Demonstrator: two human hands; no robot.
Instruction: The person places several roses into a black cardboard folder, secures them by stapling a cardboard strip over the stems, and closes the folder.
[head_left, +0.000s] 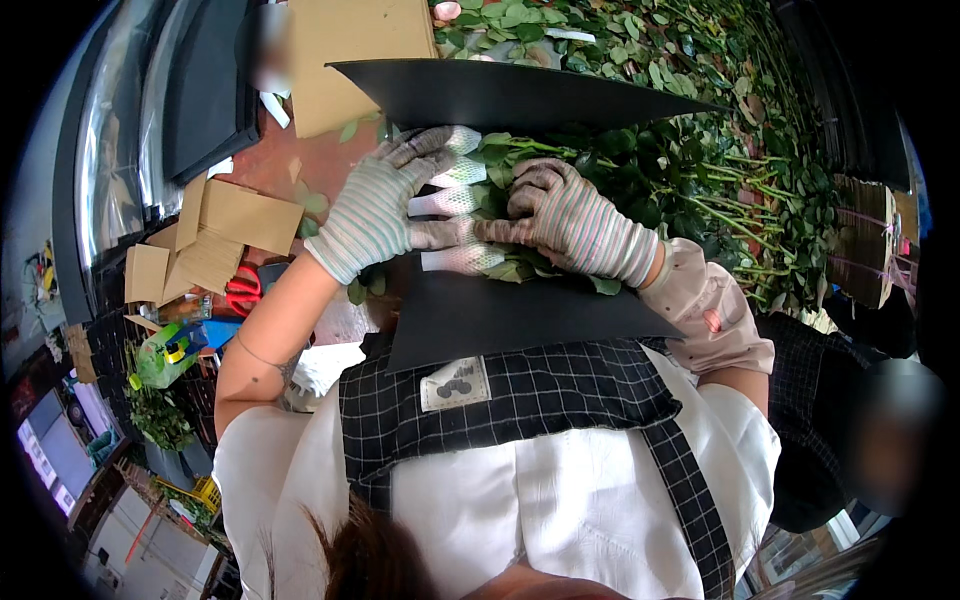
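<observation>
A row of several flower heads in white foam net sleeves (454, 200) lies side by side before me, their leafy green stems (600, 154) running right. My left hand (397, 191), in a striped knit glove with dark-stained fingers, spans the row from the left. Its fingers rest at the far sleeves and its thumb lies across a near one. My right hand (559, 214), gloved alike, is over the leaves just below the sleeves. Its index finger points left to a sleeve; the other fingers curl, and whether they grip a stem is hidden. Black sheet (540, 307) rises on the near side and black sheet (525, 94) on the far side.
Flat cardboard (360, 60) lies beyond my left hand. Red-handled scissors (244, 290) and folded cardboard pieces (202, 255) are at left, near stacked black sheets (206, 90). Loose leaves and stems (660, 52) cover the far right. Another person (817, 435) is close at right.
</observation>
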